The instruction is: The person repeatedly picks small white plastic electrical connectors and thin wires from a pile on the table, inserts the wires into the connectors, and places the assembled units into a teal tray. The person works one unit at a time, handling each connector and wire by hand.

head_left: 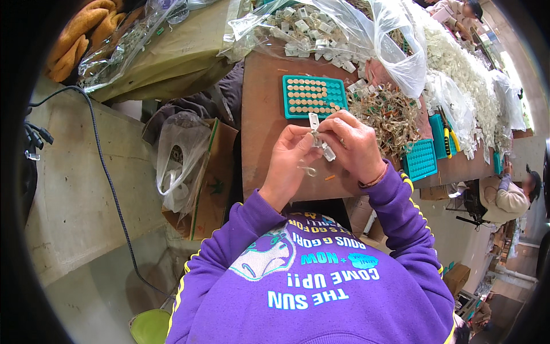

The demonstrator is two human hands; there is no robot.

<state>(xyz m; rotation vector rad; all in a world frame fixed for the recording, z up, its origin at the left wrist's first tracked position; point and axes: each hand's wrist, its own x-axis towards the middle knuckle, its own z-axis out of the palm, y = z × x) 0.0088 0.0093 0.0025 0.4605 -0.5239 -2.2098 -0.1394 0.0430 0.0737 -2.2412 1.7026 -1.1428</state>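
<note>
My left hand (289,163) and my right hand (355,146) meet over the near part of the brown table, fingers pinched together. Between them is a small white plastic piece (314,121), one end showing above the fingertips and another below; its middle is hidden by my fingers. A thin pale curled strand (309,171) hangs below my left fingers. Just beyond my hands lies a teal tray (342,86) with rows of round tan discs (306,95) in its pockets. My right hand is close to its near right corner.
Tangled strips (384,117) lie right of the tray. White plastic parts (309,28) and clear bags (401,46) cover the far side. Another teal tray (421,159) and yellow-handled pliers (451,140) are at right. A cardboard box (215,183) stands left; another person (507,195) sits far right.
</note>
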